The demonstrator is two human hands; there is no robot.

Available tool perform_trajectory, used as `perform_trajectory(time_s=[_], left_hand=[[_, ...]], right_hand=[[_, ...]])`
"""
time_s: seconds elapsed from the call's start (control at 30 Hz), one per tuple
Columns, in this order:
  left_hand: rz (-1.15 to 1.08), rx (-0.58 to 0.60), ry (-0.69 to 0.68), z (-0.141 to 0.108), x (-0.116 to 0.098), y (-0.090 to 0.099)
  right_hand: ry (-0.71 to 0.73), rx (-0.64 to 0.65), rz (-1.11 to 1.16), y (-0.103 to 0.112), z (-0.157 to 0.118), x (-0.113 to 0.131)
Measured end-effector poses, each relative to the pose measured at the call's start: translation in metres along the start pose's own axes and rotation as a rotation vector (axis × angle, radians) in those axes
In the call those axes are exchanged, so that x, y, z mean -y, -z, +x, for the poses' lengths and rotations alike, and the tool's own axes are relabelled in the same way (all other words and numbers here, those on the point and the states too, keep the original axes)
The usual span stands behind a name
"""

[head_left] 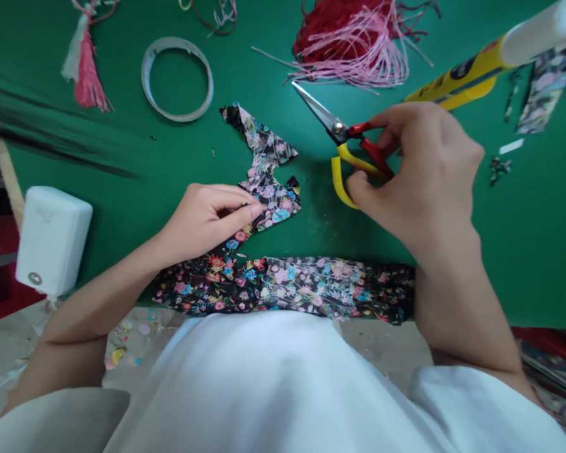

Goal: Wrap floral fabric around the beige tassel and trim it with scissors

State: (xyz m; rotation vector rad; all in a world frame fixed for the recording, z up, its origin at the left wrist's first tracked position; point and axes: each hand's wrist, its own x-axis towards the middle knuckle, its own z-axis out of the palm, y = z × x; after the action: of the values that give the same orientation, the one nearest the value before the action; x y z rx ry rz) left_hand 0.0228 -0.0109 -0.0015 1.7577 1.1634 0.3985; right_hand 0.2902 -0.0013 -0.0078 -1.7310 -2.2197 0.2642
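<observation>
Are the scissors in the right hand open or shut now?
Shut, or very nearly: the blades of the scissors lie together and taper to a single point.

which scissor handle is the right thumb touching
The yellow handle of the scissors, the lower one in the picture: the thumb of the right hand is on it, while the other fingers are at the red handle.

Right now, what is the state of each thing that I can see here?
Left hand, closed in a pinch
Ragged floral cloth piece, creased, held in that pinch
Long floral cloth, wrinkled, spread out
Red-yellow scissors, gripped in the right hand, blades shut or nearly shut
Tape roll, lying flat
Pink-white tassel, strands loose
Pink cords, loose, fanned over red cords
Yellow tube, open or capped unclear
White device, power state unclear
</observation>
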Motion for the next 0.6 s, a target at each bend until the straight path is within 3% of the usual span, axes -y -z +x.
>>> perform_trajectory(time_s=[0.2, 0.33, 0.47, 0.6], left_hand=[[0.001, 0.07, -0.018, -0.006, -0.006, -0.001], [-0.243, 0.071, 0.059, -0.009, -0.01, 0.001], [-0.585, 0.008, 0.128, -0.011, -0.012, 0.003], [-0.751, -0.085, 0.171, -0.011, -0.015, 0.005]], right_hand=[[0.044, 0.058, 0.003, -0.004, 0.004, -0.01], [0.114, 0.037, -0.012, -0.008, 0.006, -0.015], [0.31, -0.106, 0.006, -0.016, 0.003, 0.003], [0.473, 0.053, 0.037, -0.037, 0.001, 0.034]])
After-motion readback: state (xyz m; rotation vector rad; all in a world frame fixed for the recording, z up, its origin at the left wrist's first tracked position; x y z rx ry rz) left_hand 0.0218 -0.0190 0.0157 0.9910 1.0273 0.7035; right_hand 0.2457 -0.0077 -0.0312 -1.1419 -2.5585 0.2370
